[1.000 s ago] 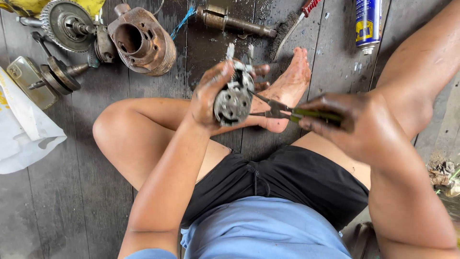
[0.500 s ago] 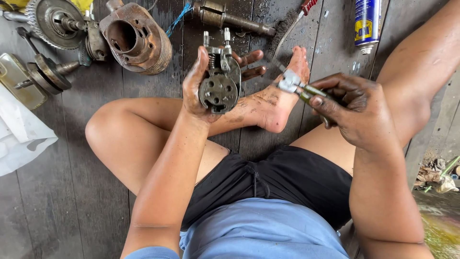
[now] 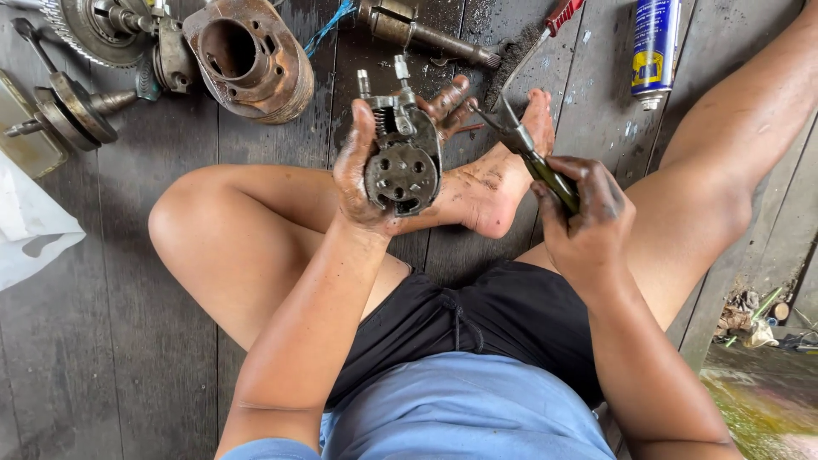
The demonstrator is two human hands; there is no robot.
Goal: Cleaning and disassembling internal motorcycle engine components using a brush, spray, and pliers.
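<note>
A greasy metal engine part (image 3: 400, 166), round-faced with several holes and 2 studs sticking up from its top, sits just above the centre of the frame, held upright over the person's crossed legs. The left hand (image 3: 371, 175) is wrapped around it, thumb on the near side and oily fingers (image 3: 447, 102) curling out behind its right edge. To the right of it, the right hand (image 3: 588, 213) is closed around the green handles of a pair of pliers (image 3: 532, 158), whose nose points up and left, close to the part but not touching it. Behind the pliers lies a bare foot (image 3: 503, 183) on the dark wooden floor (image 3: 111, 341). At the upper left rest a rusty cylinder (image 3: 247, 55) and a toothed gear (image 3: 94, 30); a shaft (image 3: 426, 34) lies top centre, and a blue spray can (image 3: 654, 47) stands at the upper right.
</note>
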